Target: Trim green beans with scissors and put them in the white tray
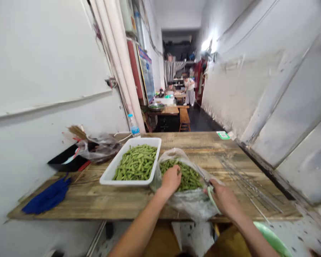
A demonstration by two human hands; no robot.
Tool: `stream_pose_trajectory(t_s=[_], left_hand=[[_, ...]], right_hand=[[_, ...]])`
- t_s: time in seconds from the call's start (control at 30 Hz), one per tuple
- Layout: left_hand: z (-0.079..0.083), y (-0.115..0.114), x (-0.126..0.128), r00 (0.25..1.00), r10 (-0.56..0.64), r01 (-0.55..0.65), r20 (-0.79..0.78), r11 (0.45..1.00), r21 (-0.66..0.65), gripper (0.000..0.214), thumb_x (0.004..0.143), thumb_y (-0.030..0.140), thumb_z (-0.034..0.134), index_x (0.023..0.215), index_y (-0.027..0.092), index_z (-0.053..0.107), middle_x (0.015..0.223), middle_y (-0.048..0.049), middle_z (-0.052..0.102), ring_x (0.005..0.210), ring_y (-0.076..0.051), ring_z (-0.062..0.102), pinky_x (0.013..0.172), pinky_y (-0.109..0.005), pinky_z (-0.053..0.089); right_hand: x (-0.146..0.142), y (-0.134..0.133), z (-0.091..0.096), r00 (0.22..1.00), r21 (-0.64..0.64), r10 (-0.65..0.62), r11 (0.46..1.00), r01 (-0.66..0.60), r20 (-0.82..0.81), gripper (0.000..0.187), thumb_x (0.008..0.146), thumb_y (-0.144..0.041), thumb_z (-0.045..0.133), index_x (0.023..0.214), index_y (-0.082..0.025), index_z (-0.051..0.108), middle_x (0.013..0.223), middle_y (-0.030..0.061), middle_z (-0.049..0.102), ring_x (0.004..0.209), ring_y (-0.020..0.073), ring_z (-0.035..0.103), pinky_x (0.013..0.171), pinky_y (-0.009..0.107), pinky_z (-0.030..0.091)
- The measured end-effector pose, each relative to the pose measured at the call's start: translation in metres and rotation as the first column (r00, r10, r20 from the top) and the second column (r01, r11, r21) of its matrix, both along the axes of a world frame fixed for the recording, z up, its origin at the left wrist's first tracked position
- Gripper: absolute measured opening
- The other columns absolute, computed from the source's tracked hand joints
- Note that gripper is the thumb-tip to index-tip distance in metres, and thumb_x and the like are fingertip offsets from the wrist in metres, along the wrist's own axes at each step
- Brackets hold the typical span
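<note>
My left hand (171,179) reaches into a clear plastic bag (195,207) of green edamame pods (188,176). Its fingers are bent and closed down among the pods; what they grip is hidden. In my right hand (224,198) is a pair of scissors (210,192) with pale green handles, the blades pointing up and left over the bag's right side. Left of the bag, and close against it, stands a white plastic tray (103,178) heaped with more edamame pods (137,162).
Metal skewers (253,187) lie at the wooden table's (96,203) right. At left are a blue cloth (48,194), a black container (60,160) and a crumpled plastic bag (103,146). A water bottle (135,128) stands behind the tray. People work farther back.
</note>
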State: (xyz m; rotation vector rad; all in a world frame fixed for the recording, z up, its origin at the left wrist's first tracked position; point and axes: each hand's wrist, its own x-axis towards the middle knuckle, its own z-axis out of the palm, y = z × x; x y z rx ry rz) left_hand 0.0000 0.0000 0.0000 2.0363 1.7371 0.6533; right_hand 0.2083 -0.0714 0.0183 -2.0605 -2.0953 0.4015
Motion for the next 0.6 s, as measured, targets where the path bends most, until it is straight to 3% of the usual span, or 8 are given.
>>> stream_pose_trajectory(t_s=[0.1, 0.2, 0.27, 0.37, 0.6], left_hand=[[-0.008, 0.001, 0.002, 0.964, -0.036, 0.041, 0.265, 0.999, -0.015, 0.016, 0.078, 0.019, 0.053, 0.092, 0.015, 0.061, 0.086, -0.0073, 0.068, 0.078, -0.016, 0.061, 0.072, -0.026, 0.044], [-0.012, -0.002, 0.008, 0.805, 0.008, 0.123, 0.593, 0.976, -0.179, 0.019, 0.077, 0.022, 0.053, 0.092, 0.013, 0.060, 0.076, -0.0043, 0.067, 0.054, -0.010, 0.054, 0.055, -0.022, 0.042], [-0.010, -0.006, 0.010, 0.693, 0.063, 0.182, 0.718, 0.949, -0.258, 0.024, 0.076, 0.027, 0.054, 0.093, 0.012, 0.060, 0.072, -0.0029, 0.066, 0.045, -0.007, 0.046, 0.046, -0.020, 0.036], [-0.006, -0.011, 0.010, 0.608, 0.087, 0.231, 0.789, 0.932, -0.280, 0.032, 0.073, 0.032, 0.059, 0.096, 0.010, 0.061, 0.069, -0.0018, 0.065, 0.044, -0.006, 0.043, 0.043, -0.019, 0.032], [-0.001, -0.020, 0.001, 0.632, 0.105, 0.251, 0.768, 0.910, -0.330, 0.039, 0.070, 0.032, 0.062, 0.102, 0.009, 0.060, 0.069, -0.0021, 0.065, 0.045, -0.006, 0.044, 0.042, -0.018, 0.032]], right_hand=[[-0.001, -0.009, 0.000, 0.989, 0.049, -0.037, 0.998, 0.030, 0.140, 0.038, 0.088, -0.034, 0.041, 0.118, -0.013, 0.052, 0.091, 0.0169, 0.071, 0.080, 0.0294, 0.067, 0.062, 0.031, 0.042], [-0.006, -0.016, 0.003, 0.996, 0.091, 0.005, 0.996, -0.014, 0.092, 0.038, 0.089, -0.036, 0.040, 0.119, -0.016, 0.052, 0.096, 0.0145, 0.070, 0.081, 0.0264, 0.066, 0.064, 0.029, 0.042], [-0.008, -0.017, 0.003, 0.998, 0.083, 0.038, 0.996, -0.043, 0.053, 0.038, 0.089, -0.036, 0.040, 0.118, -0.017, 0.053, 0.097, 0.0141, 0.069, 0.083, 0.0260, 0.066, 0.066, 0.029, 0.043], [-0.010, -0.015, 0.001, 0.999, 0.068, 0.048, 0.996, -0.049, 0.014, 0.037, 0.087, -0.035, 0.042, 0.115, -0.016, 0.057, 0.096, 0.0145, 0.068, 0.084, 0.0265, 0.065, 0.067, 0.030, 0.044], [-0.012, -0.009, 0.004, 0.972, -0.025, 0.104, 0.993, -0.112, -0.210, 0.032, 0.083, -0.038, 0.045, 0.106, -0.022, 0.061, 0.088, 0.0072, 0.071, 0.082, 0.0251, 0.066, 0.065, 0.028, 0.044]])
